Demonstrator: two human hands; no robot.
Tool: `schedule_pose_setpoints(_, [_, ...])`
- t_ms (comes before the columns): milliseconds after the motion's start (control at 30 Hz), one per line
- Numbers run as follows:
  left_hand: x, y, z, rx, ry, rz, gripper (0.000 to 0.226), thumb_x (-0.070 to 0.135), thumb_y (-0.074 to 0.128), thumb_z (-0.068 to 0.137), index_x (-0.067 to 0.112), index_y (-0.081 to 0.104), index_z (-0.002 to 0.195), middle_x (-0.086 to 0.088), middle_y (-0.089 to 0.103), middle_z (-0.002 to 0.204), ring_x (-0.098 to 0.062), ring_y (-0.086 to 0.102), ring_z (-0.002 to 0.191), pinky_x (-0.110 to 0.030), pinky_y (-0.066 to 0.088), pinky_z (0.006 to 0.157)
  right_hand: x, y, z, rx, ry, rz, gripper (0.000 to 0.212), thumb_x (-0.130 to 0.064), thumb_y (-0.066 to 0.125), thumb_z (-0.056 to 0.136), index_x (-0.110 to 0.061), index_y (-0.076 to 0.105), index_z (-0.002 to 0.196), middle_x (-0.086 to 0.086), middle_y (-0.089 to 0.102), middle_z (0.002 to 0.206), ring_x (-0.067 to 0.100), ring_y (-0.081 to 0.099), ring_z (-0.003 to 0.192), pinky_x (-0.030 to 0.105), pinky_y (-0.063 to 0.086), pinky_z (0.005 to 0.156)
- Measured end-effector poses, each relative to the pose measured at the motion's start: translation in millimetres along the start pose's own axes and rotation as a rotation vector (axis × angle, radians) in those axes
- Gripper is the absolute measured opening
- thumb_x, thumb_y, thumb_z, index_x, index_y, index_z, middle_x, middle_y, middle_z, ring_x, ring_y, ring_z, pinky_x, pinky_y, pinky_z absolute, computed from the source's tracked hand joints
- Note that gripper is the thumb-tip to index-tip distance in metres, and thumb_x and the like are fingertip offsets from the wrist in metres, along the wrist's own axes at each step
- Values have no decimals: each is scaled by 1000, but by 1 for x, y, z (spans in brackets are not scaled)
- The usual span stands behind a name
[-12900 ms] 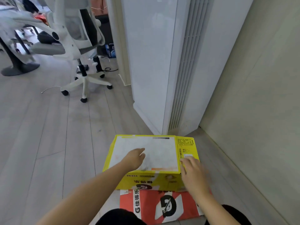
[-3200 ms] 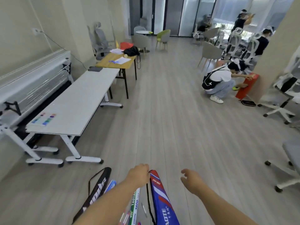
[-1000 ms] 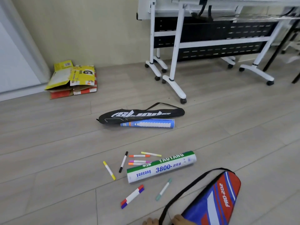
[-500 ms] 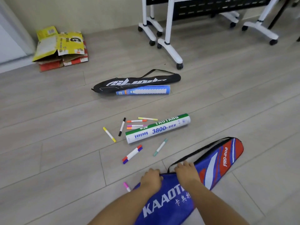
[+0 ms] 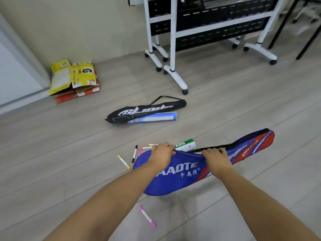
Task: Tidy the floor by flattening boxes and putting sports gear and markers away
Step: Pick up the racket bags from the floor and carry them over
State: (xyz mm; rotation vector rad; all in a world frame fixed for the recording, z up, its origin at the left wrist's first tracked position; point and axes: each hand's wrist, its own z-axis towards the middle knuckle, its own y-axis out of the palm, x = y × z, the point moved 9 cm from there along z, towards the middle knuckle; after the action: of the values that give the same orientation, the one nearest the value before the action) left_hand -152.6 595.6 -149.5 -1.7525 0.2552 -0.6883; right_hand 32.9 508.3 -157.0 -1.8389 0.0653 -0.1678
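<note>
Both hands, left [image 5: 162, 154] and right [image 5: 216, 160], grip the top edge of the blue racket bag [image 5: 182, 173], lettered "AAOTE", lifting it just above the floor [image 5: 52, 162]. Flattened yellow "G" boxes [image 5: 74, 80] lie by the wall, apparently done. Markers [image 5: 147, 216], two shuttlecock tubes [image 5: 152, 117] and a black racket bag [image 5: 145, 109] seemingly remain.

The racket bag [image 5: 184, 173] is blue with white lettering and red and white stripes toward its narrow end. The second bag [image 5: 145, 110] is black with white print. One tube [image 5: 152, 118] is blue and white, another [image 5: 185, 145] white with a green band. The boxes [image 5: 74, 80] are yellow over red. Markers: pink [image 5: 147, 216], yellow [image 5: 123, 161], black [image 5: 134, 153].
</note>
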Motion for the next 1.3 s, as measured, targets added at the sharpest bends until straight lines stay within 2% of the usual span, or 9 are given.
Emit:
schedule_pose_setpoints(167, [-8, -169, -29, 8, -54, 96, 22, 29, 42, 104, 24, 60, 115, -1, 58, 114, -24, 52, 111, -39, 32, 93, 18, -147, -41, 70, 92, -3, 37, -12, 50, 84, -25, 53, 118, -2, 56, 110, 22, 54, 109, 38, 32, 92])
schedule_pose_setpoints(367, [-18, -371, -96, 3, -148, 170, 24, 30, 38, 105, 24, 53, 123, 0, 51, 124, -25, 46, 117, -37, 31, 97, -4, -327, -90, 0, 135, 12, 48, -7, 49, 82, -28, 45, 125, -4, 53, 112, 20, 52, 107, 35, 37, 91])
schedule_pose_setpoints(600, [-66, -573, -186, -78, -238, 236, 19, 27, 39, 104, 23, 49, 120, -1, 58, 122, -26, 48, 115, -37, 32, 98, -94, -522, -114, -33, 41, 38, 50, -6, 50, 84, -29, 44, 128, -4, 54, 115, 20, 52, 109, 36, 37, 93])
schedule_pose_setpoints(733, [-103, -662, -217, -72, -238, 225, 22, 26, 39, 104, 27, 52, 122, -1, 57, 121, -25, 49, 115, -40, 35, 100, -157, -604, -102, -27, -17, 44, 54, -5, 48, 84, -29, 44, 133, -2, 55, 121, 21, 53, 113, 38, 37, 96])
schedule_pose_setpoints(967, [-177, -728, -215, -52, -319, 147, 26, 25, 39, 104, 28, 57, 123, 0, 55, 119, -25, 51, 113, -40, 34, 99, -243, -669, -49, 15, -75, 57, 54, -13, 50, 86, -27, 41, 137, -1, 53, 128, 22, 49, 120, 39, 35, 101])
schedule_pose_setpoints(1100, [-199, -731, -178, -61, -297, 93, 26, 24, 39, 104, 27, 57, 123, 0, 54, 119, -25, 50, 113, -42, 34, 100, -285, -679, -9, 21, -136, 60, 56, -18, 53, 86, -29, 40, 139, -2, 52, 129, 21, 46, 123, 39, 29, 105])
schedule_pose_setpoints(1300, [-236, -712, -84, -120, -245, 28, 27, 23, 39, 105, 26, 56, 125, -2, 55, 119, -25, 50, 113, -42, 33, 98, -325, -666, 77, -4, -127, 34, 72, -10, 65, 76, -28, 38, 141, 0, 48, 131, 24, 38, 129, 48, 12, 117])
